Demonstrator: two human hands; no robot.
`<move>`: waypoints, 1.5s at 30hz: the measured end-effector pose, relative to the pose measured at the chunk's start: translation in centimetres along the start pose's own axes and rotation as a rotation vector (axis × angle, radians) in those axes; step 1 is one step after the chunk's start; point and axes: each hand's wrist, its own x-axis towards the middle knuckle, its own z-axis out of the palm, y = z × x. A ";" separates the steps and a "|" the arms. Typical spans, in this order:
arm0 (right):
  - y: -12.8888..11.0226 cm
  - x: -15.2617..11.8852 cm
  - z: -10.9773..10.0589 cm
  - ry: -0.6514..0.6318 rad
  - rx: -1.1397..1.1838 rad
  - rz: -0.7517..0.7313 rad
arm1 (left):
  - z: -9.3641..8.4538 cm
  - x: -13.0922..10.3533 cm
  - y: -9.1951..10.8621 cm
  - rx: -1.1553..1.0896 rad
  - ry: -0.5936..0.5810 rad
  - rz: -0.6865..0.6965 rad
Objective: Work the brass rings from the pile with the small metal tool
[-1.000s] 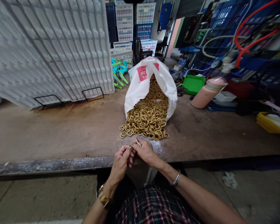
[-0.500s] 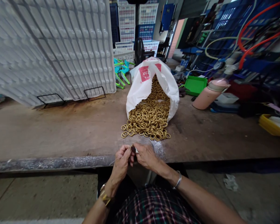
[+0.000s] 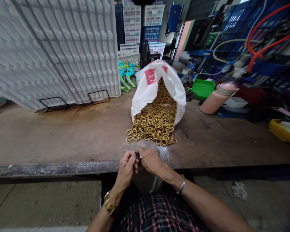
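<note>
My left hand (image 3: 126, 165) is closed in a pinch just over the table's front edge. Between its fingertips and my right hand (image 3: 150, 161) sits a small dark piece (image 3: 137, 155), with a speck of gold colour just above it. My right hand is also closed on it, back of the hand up, and a bit of white shows by its fingers. Too little shows to tell the dark piece's kind. Just beyond both hands, brass-coloured rings (image 3: 154, 124) spill from a white plastic bag (image 3: 145, 91) lying on its side.
The brown table (image 3: 87, 135) has a plastic-wrapped front edge (image 3: 62, 168). White ribbed panels (image 3: 82, 48) stand on the left in black wire holders. To the right are a pink bottle (image 3: 214, 100), a green tray (image 3: 203, 89), a yellow tray (image 3: 282, 131) and hoses.
My hands stay in nearly the same place. The dark piece between them has turned slightly, and a gold-coloured speck now shows above it. The bag and rings have not moved.
</note>
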 end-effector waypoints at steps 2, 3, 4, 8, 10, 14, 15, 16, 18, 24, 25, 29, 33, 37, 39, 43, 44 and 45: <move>0.2 0.6 -0.3 -0.011 -0.037 0.042 | -0.1 -0.5 0.1 -0.025 -0.036 -0.015; 0.3 1.0 -0.5 -0.011 -0.053 0.063 | -0.1 -0.8 0.1 -0.050 -0.069 -0.025; 0.4 1.4 -0.6 -0.007 -0.066 0.082 | 0.0 -1.1 0.2 -0.082 -0.104 -0.039; 0.1 2.9 -0.4 0.068 -0.063 0.051 | 0.0 -1.9 0.4 -0.288 -0.101 -0.087; -0.5 3.6 0.0 0.120 -0.058 0.032 | -0.2 -1.8 0.5 -0.385 -0.033 -0.117; -1.8 5.2 1.0 0.164 -0.090 0.053 | -0.7 -1.6 0.8 -0.517 0.027 -0.170; -2.0 5.5 1.1 0.162 -0.101 0.061 | -0.9 -1.6 0.9 -0.549 0.023 -0.179; -2.1 5.8 1.2 0.161 -0.113 0.072 | -1.0 -1.5 0.9 -0.582 0.013 -0.193; -2.2 6.1 1.2 0.159 -0.134 0.084 | -1.3 -1.5 0.9 -0.646 -0.004 -0.230; -1.9 6.2 1.2 0.187 -0.126 0.071 | -1.7 -0.8 0.6 -0.752 0.085 -0.344; -1.8 6.1 1.2 0.197 -0.120 0.072 | -1.6 -0.6 0.6 -0.744 0.112 -0.353; -1.4 5.9 1.1 0.190 -0.090 0.092 | -1.2 -0.2 0.9 -0.666 0.158 -0.325; -0.7 5.8 1.1 0.227 0.028 0.107 | -0.7 -0.1 1.0 -0.579 0.114 -0.252; 0.1 5.4 1.5 0.357 0.356 0.060 | -0.1 0.2 0.8 -0.488 0.159 -0.193; 0.2 4.8 1.5 0.391 0.625 0.042 | 0.3 0.3 0.8 -0.453 0.192 -0.172; -0.5 3.0 1.1 0.277 1.170 0.118 | 1.2 0.5 0.9 -0.404 0.205 -0.120; -0.8 2.5 1.0 0.229 1.286 0.131 | 1.3 0.5 0.9 -0.392 0.195 -0.103; -1.1 2.0 0.9 0.179 1.387 0.136 | 1.5 0.5 0.9 -0.381 0.187 -0.085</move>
